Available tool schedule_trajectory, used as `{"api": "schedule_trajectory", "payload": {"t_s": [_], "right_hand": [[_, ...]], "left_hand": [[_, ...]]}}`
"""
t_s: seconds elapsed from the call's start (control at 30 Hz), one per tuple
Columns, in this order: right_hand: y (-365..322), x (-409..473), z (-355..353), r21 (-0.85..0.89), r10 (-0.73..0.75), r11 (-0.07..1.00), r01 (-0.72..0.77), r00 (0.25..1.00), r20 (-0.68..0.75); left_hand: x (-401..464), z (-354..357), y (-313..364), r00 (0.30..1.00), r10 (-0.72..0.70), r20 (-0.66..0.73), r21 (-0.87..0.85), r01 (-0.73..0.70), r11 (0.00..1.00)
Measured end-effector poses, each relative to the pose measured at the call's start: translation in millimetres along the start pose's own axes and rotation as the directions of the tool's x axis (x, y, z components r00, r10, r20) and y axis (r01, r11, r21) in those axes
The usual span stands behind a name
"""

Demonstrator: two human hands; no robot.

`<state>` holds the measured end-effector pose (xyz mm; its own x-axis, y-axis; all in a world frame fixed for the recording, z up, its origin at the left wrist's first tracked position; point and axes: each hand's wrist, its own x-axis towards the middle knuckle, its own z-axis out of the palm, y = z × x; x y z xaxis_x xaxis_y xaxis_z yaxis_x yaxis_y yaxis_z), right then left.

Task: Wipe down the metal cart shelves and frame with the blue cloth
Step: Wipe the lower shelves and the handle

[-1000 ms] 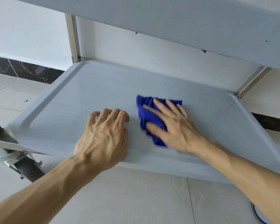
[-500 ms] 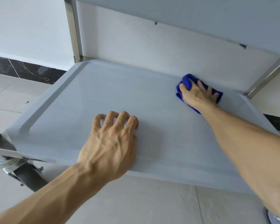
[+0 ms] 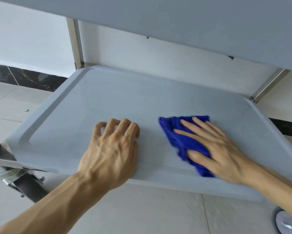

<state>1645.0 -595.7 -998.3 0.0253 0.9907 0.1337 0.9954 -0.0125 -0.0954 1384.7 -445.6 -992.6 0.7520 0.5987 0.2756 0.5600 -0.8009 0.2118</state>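
- The blue cloth (image 3: 184, 141) lies bunched on the lower shelf (image 3: 125, 102) of the metal cart, in the near-right part of the shelf surface; its near end reaches the front rim
- The right hand (image 3: 216, 149) lies flat on the cloth, fingers straight and spread apart, pressing it onto the shelf; the fingertips point toward the far-left of the shelf
- The cloth extends beyond the fingertips on the left and far sides, so the unwiped run toward the shelf centre lies ahead of the fingers
- The cloth's long axis runs from the far-left to the near-right, roughly in line with the right forearm
- The left hand (image 3: 111, 149) rests on the front of the shelf, just left of the cloth, not touching it; its fingers are curled with the tips bearing on the surface and hold nothing
- Judgement: the left hand steadies the cart; the right hand is the working hand
- The upper shelf (image 3: 175, 19) overhangs the work area, and the frame posts (image 3: 77, 43) stand at the rear corners, well apart from the cloth
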Motion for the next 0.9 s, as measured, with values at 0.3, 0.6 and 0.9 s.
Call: {"api": "schedule_trajectory", "payload": {"t_s": [0.3, 0.6, 0.9], "right_hand": [[97.4, 12.8, -19.2, -0.067, 0.708, 0.695, -0.716, 0.698, -0.113], [-31.5, -9.5, -4.0, -0.086, 0.465, 0.884, -0.46, 0.885, 0.042], [20.1, -118.5, -32.1, -0.01, 0.362, 0.932, -0.362, 0.929, 0.075]], "left_hand": [[-0.1, 3.0, 1.9, 0.999, 0.01, -0.032, 0.016, -0.009, 1.0], [-1.3, -2.4, 3.3, 1.0, 0.015, -0.024, 0.052, -0.014, 0.999], [-8.1, -12.1, 14.7, 0.999, -0.004, -0.052, 0.014, 0.004, 1.0]]}}
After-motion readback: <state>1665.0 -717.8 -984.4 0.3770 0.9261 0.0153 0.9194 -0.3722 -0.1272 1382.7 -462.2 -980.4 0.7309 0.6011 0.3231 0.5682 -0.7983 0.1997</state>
